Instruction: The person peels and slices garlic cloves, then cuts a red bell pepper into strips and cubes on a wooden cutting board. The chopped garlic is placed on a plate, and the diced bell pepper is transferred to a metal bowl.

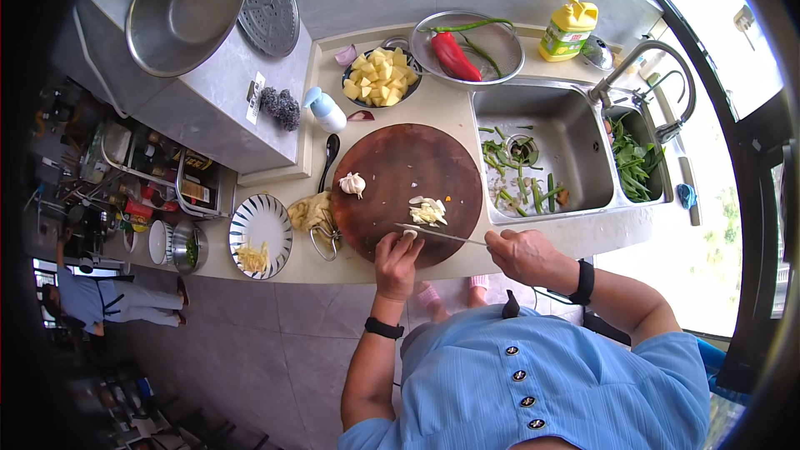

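On a round wooden cutting board, my left hand pinches a peeled garlic clove near the board's front edge. My right hand grips a knife at the board's right edge; its thin blade points left and reaches the clove. Sliced garlic lies in a small pile just beyond the blade. A garlic bulb sits at the board's left side. The knife's handle is hidden in my right fist.
Left of the board are a folded cloth and a plate with pale yellow strips. Behind stand a bowl of cubed potatoes and a strainer with peppers. The sink holds vegetable scraps. Another person stands far left.
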A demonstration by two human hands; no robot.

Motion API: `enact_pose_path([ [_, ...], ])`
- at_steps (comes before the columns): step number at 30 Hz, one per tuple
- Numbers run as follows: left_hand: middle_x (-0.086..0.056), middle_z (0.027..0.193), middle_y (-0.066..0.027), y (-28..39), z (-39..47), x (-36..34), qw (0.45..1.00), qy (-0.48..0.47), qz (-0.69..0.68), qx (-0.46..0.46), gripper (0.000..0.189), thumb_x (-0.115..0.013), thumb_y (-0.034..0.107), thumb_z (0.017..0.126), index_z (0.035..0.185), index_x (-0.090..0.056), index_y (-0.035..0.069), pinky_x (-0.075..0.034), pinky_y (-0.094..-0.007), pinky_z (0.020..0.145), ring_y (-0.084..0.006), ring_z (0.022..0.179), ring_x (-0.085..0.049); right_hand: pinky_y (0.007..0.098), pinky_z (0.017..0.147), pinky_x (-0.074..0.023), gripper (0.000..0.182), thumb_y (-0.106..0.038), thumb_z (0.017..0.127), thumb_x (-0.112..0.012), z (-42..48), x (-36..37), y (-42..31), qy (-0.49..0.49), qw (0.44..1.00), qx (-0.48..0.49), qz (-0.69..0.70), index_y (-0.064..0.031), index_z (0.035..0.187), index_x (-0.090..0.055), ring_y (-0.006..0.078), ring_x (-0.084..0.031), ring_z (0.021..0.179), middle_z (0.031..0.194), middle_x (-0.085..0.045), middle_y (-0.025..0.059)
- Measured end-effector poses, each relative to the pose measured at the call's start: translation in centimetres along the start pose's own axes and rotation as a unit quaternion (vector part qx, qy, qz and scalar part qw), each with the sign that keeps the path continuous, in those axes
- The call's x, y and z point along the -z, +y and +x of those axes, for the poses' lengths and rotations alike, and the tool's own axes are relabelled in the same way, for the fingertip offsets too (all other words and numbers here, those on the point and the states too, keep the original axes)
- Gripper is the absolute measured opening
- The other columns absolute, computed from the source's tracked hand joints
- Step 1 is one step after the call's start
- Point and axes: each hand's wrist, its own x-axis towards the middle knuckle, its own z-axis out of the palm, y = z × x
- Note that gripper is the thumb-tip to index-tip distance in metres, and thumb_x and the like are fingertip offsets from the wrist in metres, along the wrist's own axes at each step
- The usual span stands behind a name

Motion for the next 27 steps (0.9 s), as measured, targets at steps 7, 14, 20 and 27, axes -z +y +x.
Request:
enact_pose_path([
  [7,-0.073,0.112,-0.0116,0.2,0.2,0.6,1.000,-0.001,0.002,-0.005,0.040,-0.065,-0.005,0.072,0.109,-0.078,0.002,-0.056,-0.0433,0.094,-0.0337,0.105,-0.066,0.0476,0.058,-0.0539,0.013,-0.008,0.093,-0.057,0.7,0.1,-0.8,-0.025,0.997,0.034,-0.065,-0.0044,0.105,-0.054,0.0362,-0.069,0.068,0.081,-0.065,0.0183],
  [14,-0.072,0.110,-0.0088,0.0,-0.5,0.3,1.000,-0.004,0.015,0.003,0.039,-0.063,0.002,0.074,0.111,-0.076,0.004,-0.054,-0.0400,0.098,-0.0312,0.107,-0.064,0.0459,0.055,-0.0520,0.009,-0.012,0.094,-0.059,1.1,0.2,-0.9,-0.019,0.993,0.052,-0.102,-0.0055,0.098,-0.053,0.0332,-0.068,0.065,0.074,-0.063,0.0147],
  [20,-0.071,0.110,-0.0102,0.2,-0.4,0.3,1.000,-0.001,0.002,0.000,0.038,-0.063,0.006,0.077,0.113,-0.075,0.002,-0.053,-0.0396,0.100,-0.0307,0.108,-0.064,0.0476,0.056,-0.0516,0.010,-0.009,0.092,-0.060,0.9,-0.6,-0.1,-0.013,0.995,0.055,-0.087,-0.0044,0.097,-0.052,0.0355,-0.065,0.062,0.073,-0.062,0.0160],
  [27,-0.069,0.115,-0.0106,-0.4,-1.6,-0.7,1.000,0.000,0.014,-0.005,0.036,-0.061,0.009,0.080,0.113,-0.074,0.003,-0.053,-0.0388,0.102,-0.0314,0.112,-0.062,0.0487,0.056,-0.0503,0.011,-0.008,0.093,-0.060,0.3,-0.5,-0.8,-0.005,0.996,0.044,-0.080,-0.0033,0.099,-0.052,0.0386,-0.064,0.062,0.072,-0.061,0.0166],
])
